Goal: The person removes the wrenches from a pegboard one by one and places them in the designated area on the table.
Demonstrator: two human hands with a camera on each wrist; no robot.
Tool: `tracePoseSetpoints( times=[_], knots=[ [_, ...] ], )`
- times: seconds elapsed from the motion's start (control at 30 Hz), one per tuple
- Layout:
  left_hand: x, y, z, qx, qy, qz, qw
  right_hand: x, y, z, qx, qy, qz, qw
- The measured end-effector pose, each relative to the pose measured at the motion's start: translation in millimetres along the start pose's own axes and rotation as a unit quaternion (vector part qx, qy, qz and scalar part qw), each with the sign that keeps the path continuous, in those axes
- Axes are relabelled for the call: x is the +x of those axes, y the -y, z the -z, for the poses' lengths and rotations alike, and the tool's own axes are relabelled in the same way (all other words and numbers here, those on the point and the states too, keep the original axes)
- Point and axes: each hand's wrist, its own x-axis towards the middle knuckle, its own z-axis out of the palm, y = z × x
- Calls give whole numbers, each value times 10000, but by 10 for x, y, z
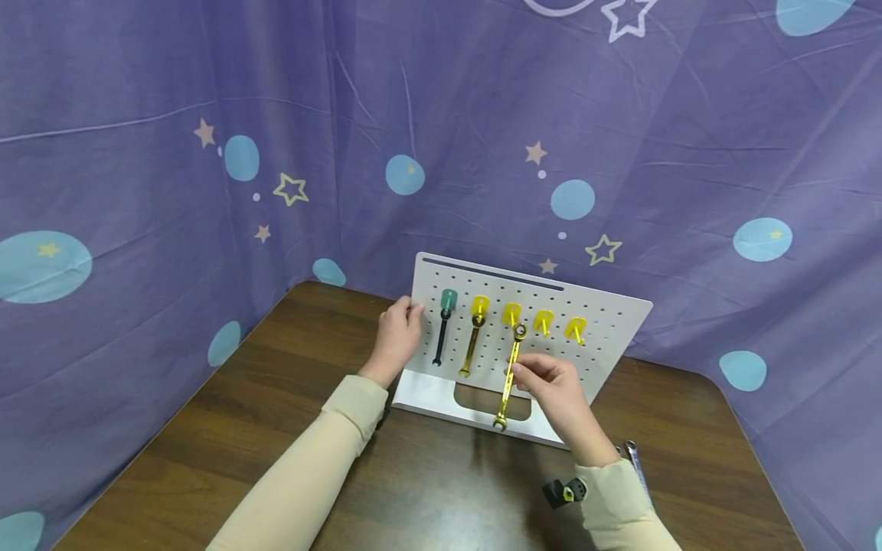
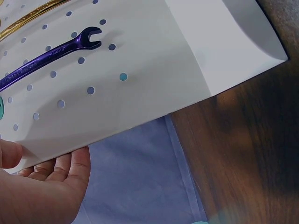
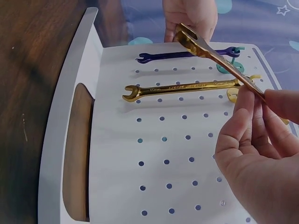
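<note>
My right hand [image 1: 556,384] pinches a gold combination wrench [image 1: 508,386] by the middle of its shaft, with thumb and fingertips. The wrench's ring end is up, close to the third hook [image 1: 511,314], a yellow one; its open jaw points down. At the left edge of the white pegboard [image 1: 613,314], my left hand [image 1: 400,337] grips the panel, thumb in front and fingers behind. A dark purple wrench [image 2: 51,55] hangs from the green hook [image 1: 449,298]. Beside it another gold wrench [image 3: 182,87] hangs from a yellow hook [image 1: 480,306].
Two more yellow hooks [image 1: 543,322] stick out farther right on the board, bare. The board stands on a bent white base on the brown wooden table [image 1: 276,405]. Silver wrenches [image 1: 635,459] lie partly behind my right forearm. Purple patterned cloth [image 1: 468,92] hangs behind.
</note>
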Motion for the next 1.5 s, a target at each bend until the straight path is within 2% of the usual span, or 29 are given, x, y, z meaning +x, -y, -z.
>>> tracePoseSetpoints(
  times=[0.33, 0.77, 1.5],
  knots=[
    [-2, 13, -2, 37, -5, -60, 10000, -41, -40, 51, -168, -60, -107, 9998],
    [0, 11, -4, 67, -26, -102, 9999, -119, -110, 132, -161, -18, -31, 9999],
    [-13, -25, 9, 28, 46, 60, 10000, -215, -211, 211, -548, -288, -128, 9980]
  ],
)
